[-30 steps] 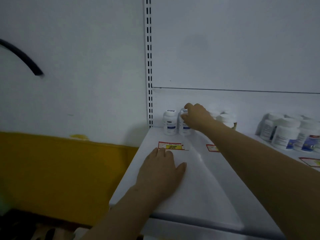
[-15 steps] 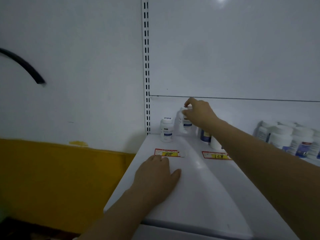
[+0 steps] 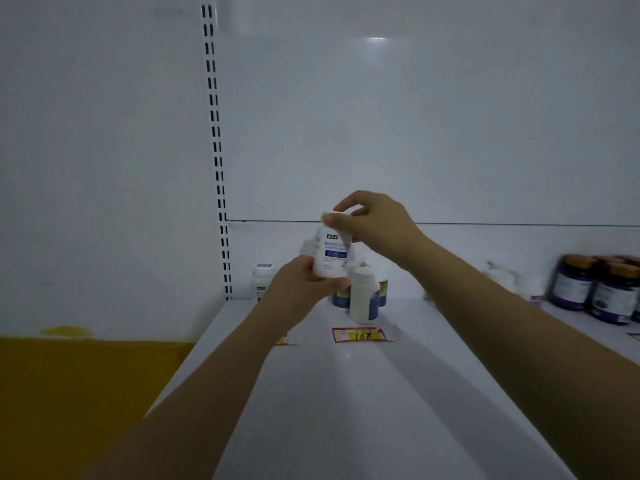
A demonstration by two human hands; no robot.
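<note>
Head view, the only one.

- Bottle [image 3: 330, 252]: white plastic with a blue label band, being held upright in the air above the back of the shelf [image 3: 346, 393], touching nothing but the two hands.
- Left hand [image 3: 301, 285]: coming in from 7 o'clock, fingers curling round the bottle's base, thumb tip showing at its lower edge.
- Right hand [image 3: 374, 220]: coming in from 4 o'clock, thumb and fingers pinching the cap at the bottle's 12 o'clock; index finger arching above it.
- Second bottle [image 3: 362, 296]: standing on the shelf at 5 o'clock of the held one, just beside darker containers behind it.
- Small bottle [image 3: 262, 277]: at 8 o'clock, near the slotted rail [image 3: 216, 150], partly hidden by the left hand.
- Price tag [image 3: 360, 335]: lying flat at 6 o'clock, reading 168.
- Dark jars [image 3: 595, 289]: grouping at 3 o'clock, well apart.

Handling, as a judgement: the bottle is looking light and stiff, a rigid shell that should not be giving under a firm squeeze. Its smooth label is probably making it slippery, so the body wrap low down is seeming the safer hold. The cap pinch is good for turning or steadying but poor for carrying the weight alone. Whether the cap is loose, I cannot tell. A drop would likely be knocking over the bottles below.
</note>
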